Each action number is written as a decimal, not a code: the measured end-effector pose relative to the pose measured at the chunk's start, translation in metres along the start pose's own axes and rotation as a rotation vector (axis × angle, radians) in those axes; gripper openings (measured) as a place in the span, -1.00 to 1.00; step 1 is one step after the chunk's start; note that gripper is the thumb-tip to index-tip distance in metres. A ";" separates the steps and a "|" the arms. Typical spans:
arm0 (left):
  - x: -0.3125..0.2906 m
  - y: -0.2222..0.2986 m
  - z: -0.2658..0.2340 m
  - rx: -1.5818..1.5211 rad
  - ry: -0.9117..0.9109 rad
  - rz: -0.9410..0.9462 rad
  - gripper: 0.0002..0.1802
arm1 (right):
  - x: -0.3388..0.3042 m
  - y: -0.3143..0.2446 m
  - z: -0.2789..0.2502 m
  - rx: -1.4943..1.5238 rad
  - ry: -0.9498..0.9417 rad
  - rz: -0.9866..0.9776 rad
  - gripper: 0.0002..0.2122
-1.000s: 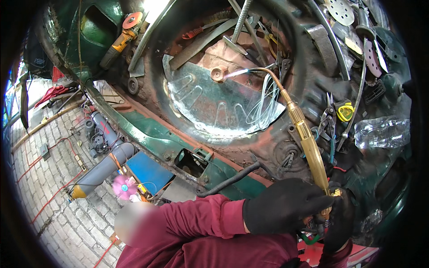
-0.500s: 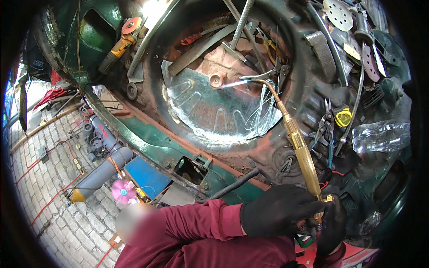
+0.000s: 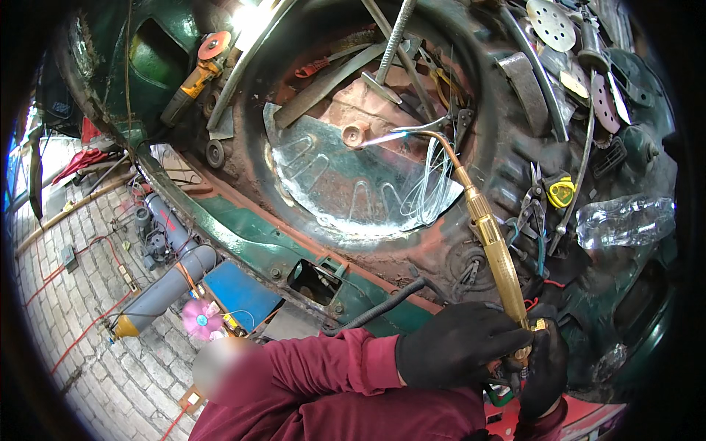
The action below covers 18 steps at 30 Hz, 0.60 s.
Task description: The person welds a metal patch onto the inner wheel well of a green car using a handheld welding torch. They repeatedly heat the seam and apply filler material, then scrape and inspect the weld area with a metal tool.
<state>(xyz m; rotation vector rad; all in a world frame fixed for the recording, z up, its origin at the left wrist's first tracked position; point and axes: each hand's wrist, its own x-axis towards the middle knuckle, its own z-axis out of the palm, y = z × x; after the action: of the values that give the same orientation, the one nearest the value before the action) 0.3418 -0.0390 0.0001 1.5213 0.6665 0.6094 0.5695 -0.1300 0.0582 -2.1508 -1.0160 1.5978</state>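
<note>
A brass gas torch [image 3: 504,276] slants across the wheel well, its thin curved copper tip toward the far left. A bluish-white flame [image 3: 386,138] streams leftward from the tip. My left hand [image 3: 463,344], in a black glove, is closed around the torch's rear end. My right hand [image 3: 546,366], also gloved in black, closes on the brass valve knob [image 3: 540,324] at that end; part of its fingers is hidden. Under the flame lies a curved sheet-metal panel [image 3: 331,176] with stamped slots, and a coil of thin wire [image 3: 430,195] rests by its right edge.
An angle grinder [image 3: 195,82] lies at the far left. Snips [image 3: 531,200], a yellow tape measure [image 3: 561,192] and a plastic bottle [image 3: 625,222] are on the right. A hammer [image 3: 390,66] and metal strips sit in the well. Gas cylinders [image 3: 165,290] lie on the brick floor.
The flame looks bluer and brighter near the tip. Both hands keep their hold on the torch, and the whole view has shifted slightly.
</note>
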 end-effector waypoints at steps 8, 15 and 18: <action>0.002 0.004 -0.005 -0.004 -0.028 -0.030 -0.16 | 0.007 -0.005 -0.002 0.049 -0.048 -0.005 -0.58; 0.010 0.003 -0.001 0.000 -0.104 -0.025 -0.29 | -0.002 0.007 -0.002 0.166 0.012 0.029 -0.60; 0.018 0.007 -0.010 0.044 -0.179 -0.039 -0.31 | 0.002 -0.010 -0.011 0.208 -0.109 0.126 -0.61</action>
<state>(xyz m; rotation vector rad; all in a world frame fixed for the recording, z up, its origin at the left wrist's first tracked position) 0.3470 -0.0197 0.0071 1.5786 0.5744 0.4255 0.5762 -0.1190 0.0669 -2.0424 -0.7188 1.8086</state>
